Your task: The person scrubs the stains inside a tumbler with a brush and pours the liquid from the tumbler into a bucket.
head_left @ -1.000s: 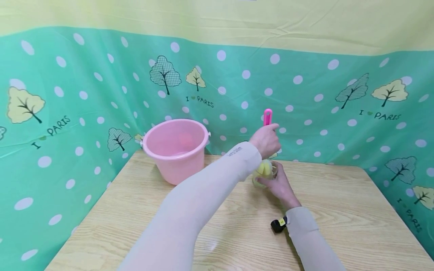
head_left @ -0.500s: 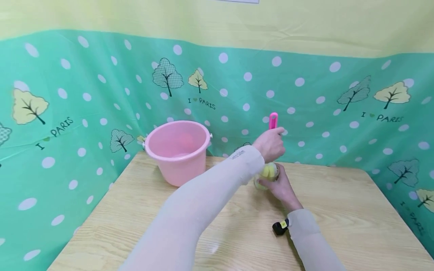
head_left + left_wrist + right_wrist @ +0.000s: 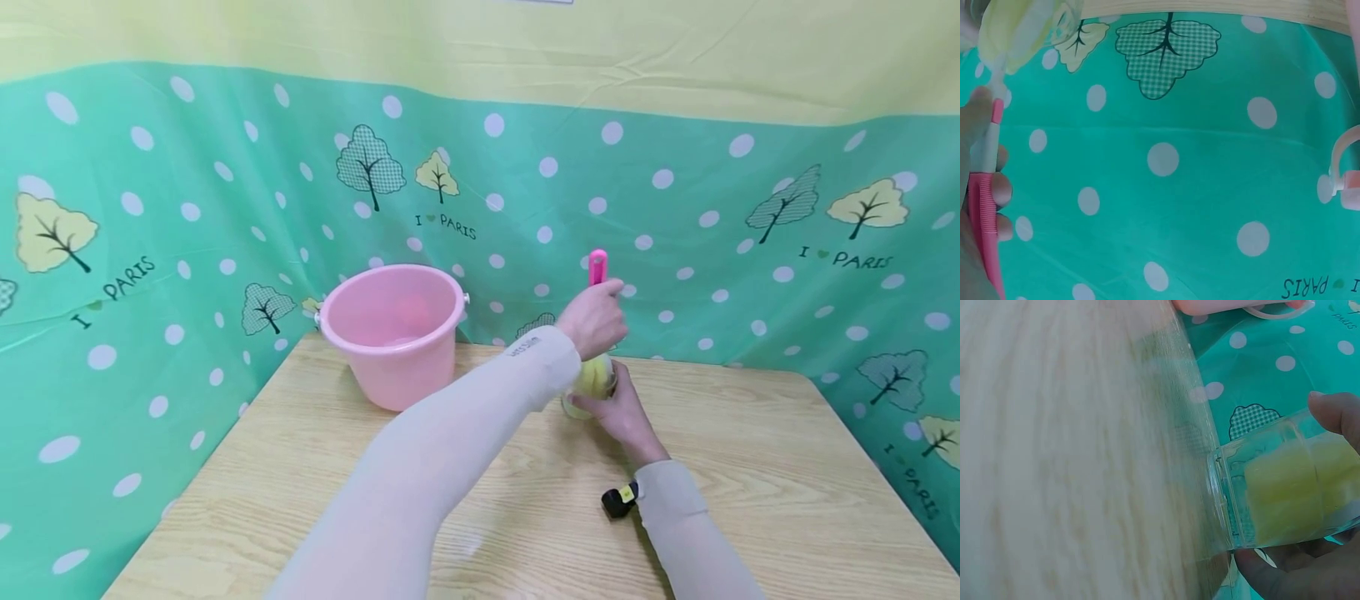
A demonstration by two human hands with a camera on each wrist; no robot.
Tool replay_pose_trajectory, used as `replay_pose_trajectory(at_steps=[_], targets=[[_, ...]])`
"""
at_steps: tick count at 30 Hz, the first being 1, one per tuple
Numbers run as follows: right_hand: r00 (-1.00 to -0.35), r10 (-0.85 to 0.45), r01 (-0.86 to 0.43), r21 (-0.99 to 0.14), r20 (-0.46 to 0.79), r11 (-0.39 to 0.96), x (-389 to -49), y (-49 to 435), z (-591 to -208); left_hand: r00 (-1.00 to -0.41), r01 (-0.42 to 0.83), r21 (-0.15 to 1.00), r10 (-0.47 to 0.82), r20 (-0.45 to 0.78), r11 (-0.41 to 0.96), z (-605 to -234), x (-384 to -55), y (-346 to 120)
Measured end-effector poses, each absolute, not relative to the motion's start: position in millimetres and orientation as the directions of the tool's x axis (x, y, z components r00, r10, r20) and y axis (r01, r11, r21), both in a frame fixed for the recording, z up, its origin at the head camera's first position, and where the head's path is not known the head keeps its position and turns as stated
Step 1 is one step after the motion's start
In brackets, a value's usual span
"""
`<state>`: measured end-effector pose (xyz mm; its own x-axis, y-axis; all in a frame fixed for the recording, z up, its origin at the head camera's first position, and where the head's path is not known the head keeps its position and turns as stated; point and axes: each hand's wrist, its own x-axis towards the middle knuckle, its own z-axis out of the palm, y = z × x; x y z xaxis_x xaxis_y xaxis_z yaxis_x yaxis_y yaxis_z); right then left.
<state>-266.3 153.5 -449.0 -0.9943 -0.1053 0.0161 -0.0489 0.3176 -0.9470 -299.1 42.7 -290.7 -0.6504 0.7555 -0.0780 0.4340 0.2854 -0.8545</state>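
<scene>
In the head view my left hand (image 3: 595, 321) grips a sponge brush by its pink and white handle (image 3: 984, 200), whose pink end points up. The brush's yellow sponge head (image 3: 1288, 494) sits inside a clear cup (image 3: 1229, 494). My right hand (image 3: 618, 412) holds that cup from the right side, thumb and fingers around its wall. In the right wrist view the cup's base end shows free of sponge. My left hand and sleeve hide part of the cup in the head view.
A pink bucket (image 3: 401, 375) with a white-knobbed handle stands at the back left of the wooden table (image 3: 525, 517). A green and yellow printed curtain (image 3: 712, 242) hangs close behind the table and along both sides. A small black camera (image 3: 618, 502) is strapped at the right wrist.
The brush handle swings slightly right, then back left, with my left hand. The sponge's look inside the cup changes a little. My right hand keeps its hold on the cup; the head view shifts slightly.
</scene>
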Motion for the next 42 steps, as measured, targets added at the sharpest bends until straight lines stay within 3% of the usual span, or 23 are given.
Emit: replay_pose_trajectory(at_steps=[12, 28, 42], targets=[[-0.995, -0.097, -0.025, -0.945, -0.007, 0.325, -266, 153, -448, -0.671, 0.427, -0.854, 0.737, -0.079, 0.298, -288, -301, 35], [-0.996, -0.089, -0.033, -0.935, 0.001, 0.352, -265, 153, -446, -0.678, 0.546, -0.702, 0.734, -0.05, 0.457, -283, -299, 20], [-0.995, -0.098, -0.011, -0.941, -0.024, 0.339, -266, 154, -449, -0.701, 0.459, -0.761, 0.713, 0.007, 0.459, -292, -295, 25]])
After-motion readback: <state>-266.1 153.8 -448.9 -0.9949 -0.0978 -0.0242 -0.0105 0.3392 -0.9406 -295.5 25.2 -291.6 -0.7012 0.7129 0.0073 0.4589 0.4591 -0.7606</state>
